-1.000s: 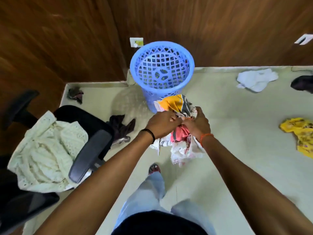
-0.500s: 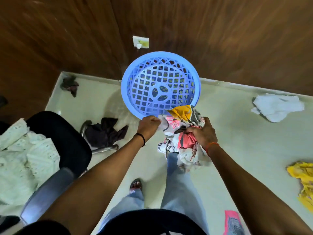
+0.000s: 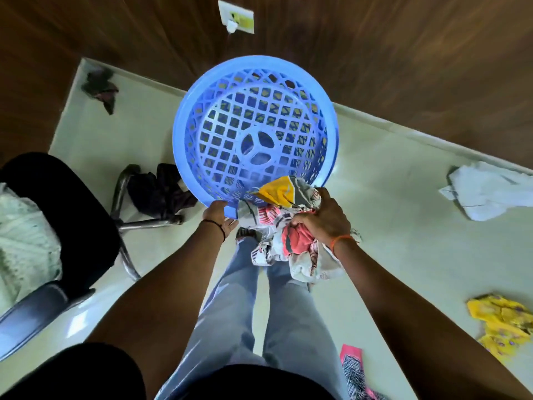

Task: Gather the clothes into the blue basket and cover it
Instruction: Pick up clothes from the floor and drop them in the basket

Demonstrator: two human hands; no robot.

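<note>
Right hand (image 3: 323, 219) grips a bunched printed cloth bundle (image 3: 284, 226), fingers curled tight round it, held right at the near rim of the blue basket (image 3: 202, 111); the bundle's yellow corner just overlaps the rim, most of it hanging outside. Left hand (image 3: 220, 216) touches the near rim of the basket from outside, palm up; fingers mostly hidden behind the rim, so grip or mere touch, cannot tell. Both forearms extended forward and down, converging on the basket's near edge. Basket sits on the floor against the wooden wall, inside looks empty, mesh bottom fully visible. Progress judged: early, nothing in yet, first bundle about to go over. Left to collect: white cloth (image 3: 487, 192) right of basket, yellow garment (image 3: 501, 321) further right and nearer the person, pink patterned piece (image 3: 353, 368) near the person's feet, dark cloth (image 3: 161, 189) just left of basket by the chair (image 3: 72, 203) legs, another dark piece (image 3: 101, 88) far left of basket, pale lacy garment (image 3: 26, 243) on the chair. No lid in view; covering not started.
</note>
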